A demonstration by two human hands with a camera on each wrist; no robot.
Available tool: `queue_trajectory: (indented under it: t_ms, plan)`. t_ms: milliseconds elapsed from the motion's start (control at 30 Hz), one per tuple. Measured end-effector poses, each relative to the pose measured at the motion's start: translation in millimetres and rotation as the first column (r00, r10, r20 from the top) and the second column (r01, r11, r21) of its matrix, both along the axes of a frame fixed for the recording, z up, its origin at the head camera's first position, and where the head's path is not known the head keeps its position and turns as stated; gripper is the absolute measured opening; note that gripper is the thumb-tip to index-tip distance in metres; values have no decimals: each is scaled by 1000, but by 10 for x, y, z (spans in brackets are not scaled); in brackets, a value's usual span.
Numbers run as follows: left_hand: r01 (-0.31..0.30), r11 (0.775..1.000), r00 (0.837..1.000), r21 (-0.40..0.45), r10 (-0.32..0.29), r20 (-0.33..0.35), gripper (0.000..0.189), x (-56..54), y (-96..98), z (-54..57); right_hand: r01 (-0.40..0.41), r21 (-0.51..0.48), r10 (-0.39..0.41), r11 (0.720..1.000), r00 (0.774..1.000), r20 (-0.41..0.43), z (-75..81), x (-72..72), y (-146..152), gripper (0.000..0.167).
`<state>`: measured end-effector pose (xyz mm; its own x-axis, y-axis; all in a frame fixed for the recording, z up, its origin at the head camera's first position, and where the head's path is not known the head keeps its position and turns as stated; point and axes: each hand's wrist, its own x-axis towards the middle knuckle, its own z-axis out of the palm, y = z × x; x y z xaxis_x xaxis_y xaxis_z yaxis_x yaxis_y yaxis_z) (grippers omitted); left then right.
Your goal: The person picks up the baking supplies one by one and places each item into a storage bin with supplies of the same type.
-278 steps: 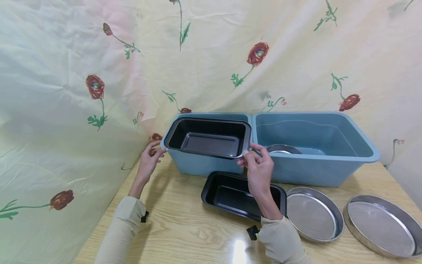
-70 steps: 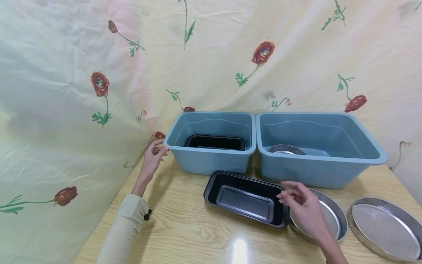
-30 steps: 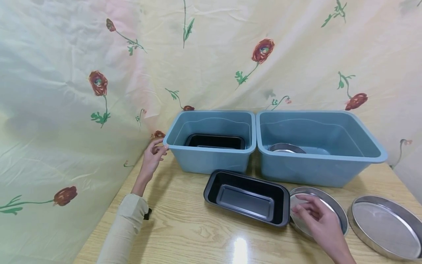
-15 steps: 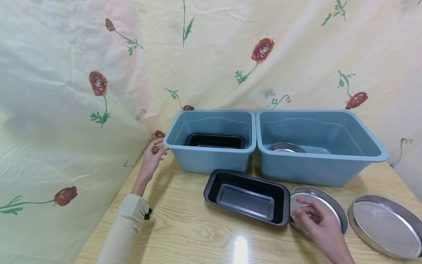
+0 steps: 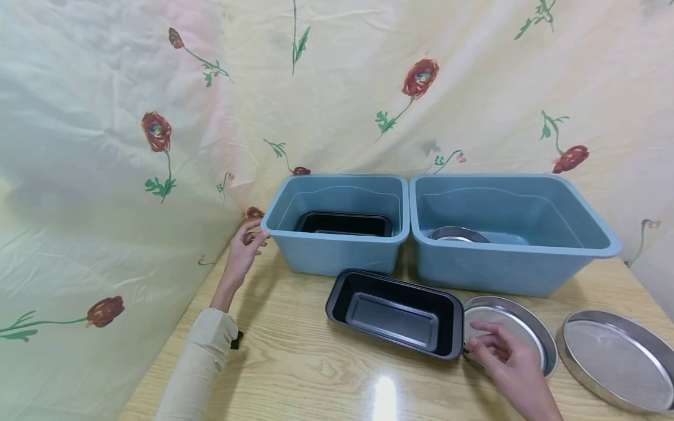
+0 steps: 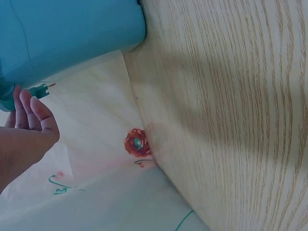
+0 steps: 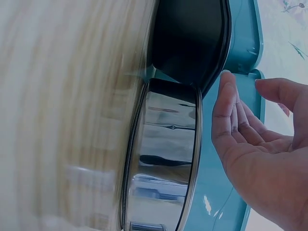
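My left hand (image 5: 243, 248) is at the left front corner of the left blue tub (image 5: 337, 251), its thumb and index finger pinching the rim. In the left wrist view the fingers (image 6: 41, 113) reach up to the tub's edge. Inside that tub lies a black loaf pan (image 5: 347, 224). My right hand (image 5: 508, 362) hovers over a round silver cake pan (image 5: 487, 304), with relaxed fingers and nothing in them. The right wrist view shows the hand (image 7: 260, 144) apart from the pan's wall. A second black loaf pan (image 5: 392, 318) lies on the table just left of it.
Beside the left tub stands a wider blue tub (image 5: 505, 269) with a round metal pan (image 5: 458, 235) inside. Another round cake pan (image 5: 613, 356) lies at the right table edge. A flowered cloth (image 5: 337, 88) hangs behind the wooden table (image 5: 295, 362).
The loaf pan that was held over the left tub now lies inside it. My right hand let go of it and moved right, over the round cake pan. The left hand stayed at the rim.
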<state>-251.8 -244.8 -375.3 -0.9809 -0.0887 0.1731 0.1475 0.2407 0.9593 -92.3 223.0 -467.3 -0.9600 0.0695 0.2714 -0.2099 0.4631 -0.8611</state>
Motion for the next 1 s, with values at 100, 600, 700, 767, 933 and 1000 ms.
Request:
queue_trajectory:
  t_ms: [100,600,700,767,933,1000]
  plan:
    - [0,1000,1000,-5,0,4,44,-2,-2,-6,-8,5,8,1000,1000,-3,-15,1,1,28]
    - [-16,999,1000,-27,17,20,46,-88,-28,-79,-11,-18,14,1000,987,162,-1,40,-17,30]
    - [-15,1000,1000,-17,15,20,47,-171,-81,-186,-6,-22,10,1000,980,198,12,37,-18,31]
    - [-15,1000,1000,-7,15,15,47,-210,-111,-247,-2,-23,7,1000,975,223,19,33,-18,31]
    - [-23,1000,1000,-7,22,-9,48,-239,-139,-306,-4,1,3,1000,970,243,27,29,-20,31]
    - [-26,1000,1000,-8,26,-17,47,-238,-140,-306,-8,14,4,1000,971,238,32,28,-22,31]
